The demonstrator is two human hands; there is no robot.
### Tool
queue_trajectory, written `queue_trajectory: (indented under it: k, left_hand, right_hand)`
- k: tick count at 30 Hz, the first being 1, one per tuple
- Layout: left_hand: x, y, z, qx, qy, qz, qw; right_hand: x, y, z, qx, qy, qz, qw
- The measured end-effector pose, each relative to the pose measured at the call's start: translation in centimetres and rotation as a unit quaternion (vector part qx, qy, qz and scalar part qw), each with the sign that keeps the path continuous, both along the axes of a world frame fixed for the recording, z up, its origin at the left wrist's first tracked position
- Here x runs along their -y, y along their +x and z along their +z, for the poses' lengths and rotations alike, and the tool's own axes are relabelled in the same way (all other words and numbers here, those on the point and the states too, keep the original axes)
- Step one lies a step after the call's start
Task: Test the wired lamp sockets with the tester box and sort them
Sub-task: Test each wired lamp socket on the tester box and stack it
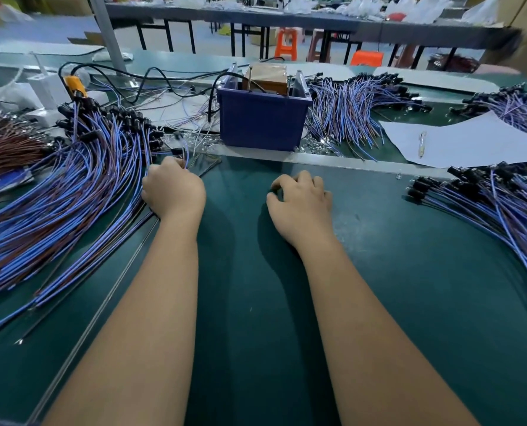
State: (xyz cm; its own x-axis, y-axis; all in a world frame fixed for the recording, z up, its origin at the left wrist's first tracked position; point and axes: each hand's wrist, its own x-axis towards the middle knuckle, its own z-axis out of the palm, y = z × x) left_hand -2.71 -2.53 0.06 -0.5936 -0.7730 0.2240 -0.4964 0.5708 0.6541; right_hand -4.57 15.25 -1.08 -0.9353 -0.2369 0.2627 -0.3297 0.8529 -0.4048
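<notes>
A: What is being observed left of the fingers?

B: A large pile of wired lamp sockets (71,186) is being fanned across the green table (256,302). Wires at its inner edge are being pinched by the curled fingers of the left hand (173,189).

A: And beyond the fingers?

B: The blue tester box (262,118) is being kept just past both hands, between them.

A: The right hand (302,201)?

B: Its fingers are being held loosely curled, tips on the table, nothing gripped. Further right, another socket pile (486,204) and a paper sheet (471,142) are being kept.
</notes>
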Motion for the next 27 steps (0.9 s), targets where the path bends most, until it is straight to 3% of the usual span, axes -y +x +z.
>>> queue_trajectory:
  k: [3, 5, 6, 9, 12, 14, 16, 18, 19, 23, 27]
  left_hand:
    - [-0.4, 0.0, 0.4, -0.110, 0.000, -0.015, 0.994]
    - [-1.3, 0.1, 0.9, -0.176, -0.060, -0.029, 0.982]
    - [-2.0, 0.2, 1.2, -0.211, -0.091, -0.049, 0.972]
    - [-4.2, 0.1, 1.8, -0.311, -0.126, -0.188, 0.923]
    - [-6.7, 0.2, 1.9, -0.376, -0.058, -0.312, 0.871]
    - [-8.7, 0.4, 2.0, -0.393, -0.004, -0.361, 0.846]
    - [-10.3, 0.7, 1.9, -0.390, 0.050, -0.409, 0.824]
    - [-11.0, 0.8, 1.8, -0.373, 0.104, -0.435, 0.813]
    - [-11.0, 0.8, 1.8, -0.368, 0.119, -0.437, 0.812]
    - [-9.9, 0.6, 1.6, -0.320, 0.174, -0.456, 0.812]
    - [-8.6, 0.7, 1.4, -0.204, 0.210, -0.514, 0.806]
  right_hand:
    - [0.3, 0.0, -0.1, -0.037, -0.051, 0.008, 0.998]
    - [0.5, 0.2, 0.3, -0.036, -0.171, 0.026, 0.984]
    - [0.7, 0.3, 0.7, 0.007, -0.262, 0.040, 0.964]
    - [1.1, 0.4, 1.5, 0.204, -0.487, 0.104, 0.843]
    - [0.4, -0.2, 2.0, 0.312, -0.578, 0.156, 0.737]
    - [-0.4, -0.7, 2.2, 0.380, -0.639, 0.171, 0.647]
    - [-1.0, -0.9, 2.3, 0.399, -0.711, 0.182, 0.550]
    - [-1.1, -0.8, 2.3, 0.384, -0.753, 0.191, 0.498]
    - [-1.2, -0.8, 2.3, 0.377, -0.756, 0.191, 0.501]
    - [-1.5, -1.2, 2.4, 0.328, -0.742, 0.114, 0.573]
    - [-1.4, -1.5, 2.1, 0.306, -0.743, 0.056, 0.593]
